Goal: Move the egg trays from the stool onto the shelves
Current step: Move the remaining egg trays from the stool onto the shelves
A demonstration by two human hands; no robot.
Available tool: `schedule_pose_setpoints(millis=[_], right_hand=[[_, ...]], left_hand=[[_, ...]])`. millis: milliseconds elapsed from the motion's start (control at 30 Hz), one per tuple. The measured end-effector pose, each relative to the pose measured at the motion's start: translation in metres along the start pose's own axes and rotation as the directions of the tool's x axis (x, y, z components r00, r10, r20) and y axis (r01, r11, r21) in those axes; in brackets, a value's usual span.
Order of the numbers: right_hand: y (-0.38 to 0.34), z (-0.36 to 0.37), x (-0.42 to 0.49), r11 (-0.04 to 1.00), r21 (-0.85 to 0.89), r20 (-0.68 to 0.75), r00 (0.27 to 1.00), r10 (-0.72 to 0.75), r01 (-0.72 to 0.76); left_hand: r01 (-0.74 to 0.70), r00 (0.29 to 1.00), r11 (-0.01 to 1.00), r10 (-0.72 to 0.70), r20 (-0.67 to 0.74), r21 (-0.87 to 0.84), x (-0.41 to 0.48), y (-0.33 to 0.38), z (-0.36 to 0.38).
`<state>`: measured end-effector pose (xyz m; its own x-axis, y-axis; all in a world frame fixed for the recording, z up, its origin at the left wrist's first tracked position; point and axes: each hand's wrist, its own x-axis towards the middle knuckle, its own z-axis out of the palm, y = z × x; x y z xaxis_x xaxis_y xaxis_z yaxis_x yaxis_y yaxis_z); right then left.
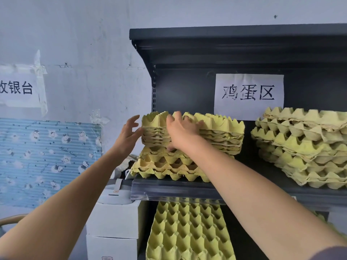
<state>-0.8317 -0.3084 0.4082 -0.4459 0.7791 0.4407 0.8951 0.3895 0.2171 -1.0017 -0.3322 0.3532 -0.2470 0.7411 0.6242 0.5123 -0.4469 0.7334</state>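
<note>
A bundle of yellow-green pulp egg trays (pixel 221 134) sits on top of a lower stack of egg trays (pixel 165 166) at the left end of the dark shelf (pixel 178 190). My right hand (pixel 182 132) grips the bundle's front, fingers over its top edge and thumb underneath. At the bundle's left end my left hand (pixel 129 134) has its fingers spread, its thumb touching the tray edges. The stool is out of view.
A taller stack of egg trays (pixel 304 147) fills the shelf's right side. More trays (pixel 189 233) lie on the level below. A paper sign (pixel 248 96) hangs on the shelf's back panel. White boxes (pixel 114 222) and a white device stand left of the shelf unit.
</note>
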Motion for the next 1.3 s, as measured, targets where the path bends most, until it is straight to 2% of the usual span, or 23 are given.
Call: schedule_pose_setpoints(millis=[200, 367, 433, 533, 667, 733, 800, 933, 1100, 1200, 1300], right_hand=[[0.007, -0.004, -0.002, 0.997, 0.02, -0.017, 0.997, -0.08, 0.08], [0.033, -0.015, -0.01, 0.989, 0.036, -0.118, 0.983, -0.14, 0.145], [0.043, -0.019, -0.017, 0.982, 0.047, -0.165, 0.971, -0.171, 0.181], [0.052, -0.02, -0.025, 0.975, 0.046, -0.207, 0.956, -0.205, 0.219], [0.074, -0.016, -0.033, 0.952, 0.065, -0.219, 0.935, -0.278, 0.299], [0.088, -0.012, -0.036, 0.94, 0.037, -0.223, 0.919, -0.324, 0.34], [0.102, -0.009, -0.038, 0.934, -0.008, -0.253, 0.903, -0.347, 0.356], [0.139, -0.002, -0.039, 0.943, -0.06, -0.308, 0.893, -0.33, 0.327], [0.171, 0.028, -0.043, 0.955, 0.019, -0.222, 0.933, -0.283, 0.294], [0.177, 0.041, -0.043, 0.952, 0.071, -0.211, 0.937, -0.278, 0.298], [0.177, 0.042, -0.039, 0.935, 0.191, -0.236, 0.939, -0.251, 0.298]], left_hand=[[0.061, 0.987, 0.998, -0.062, 0.146, 0.012, 0.013, -0.007, -0.009], [-0.196, 0.965, 0.96, 0.153, 0.212, 0.201, 0.015, 0.001, -0.004], [-0.31, 0.948, 0.91, 0.272, 0.166, 0.277, 0.018, 0.004, -0.001], [-0.4, 0.915, 0.811, 0.382, 0.13, 0.427, 0.022, 0.011, 0.002], [-0.464, 0.834, 0.583, 0.542, 0.107, 0.667, 0.019, 0.025, -0.003], [-0.514, 0.785, 0.47, 0.595, 0.173, 0.717, 0.015, 0.035, -0.002], [-0.553, 0.748, 0.395, 0.623, 0.228, 0.734, 0.013, 0.043, 0.007], [-0.575, 0.705, 0.318, 0.661, 0.259, 0.754, 0.004, 0.064, 0.038], [-0.574, 0.664, 0.143, 0.656, 0.357, 0.806, -0.012, 0.067, 0.08], [-0.562, 0.667, 0.108, 0.645, 0.373, 0.82, -0.014, 0.062, 0.087], [-0.561, 0.687, 0.13, 0.623, 0.372, 0.817, -0.013, 0.065, 0.083]])
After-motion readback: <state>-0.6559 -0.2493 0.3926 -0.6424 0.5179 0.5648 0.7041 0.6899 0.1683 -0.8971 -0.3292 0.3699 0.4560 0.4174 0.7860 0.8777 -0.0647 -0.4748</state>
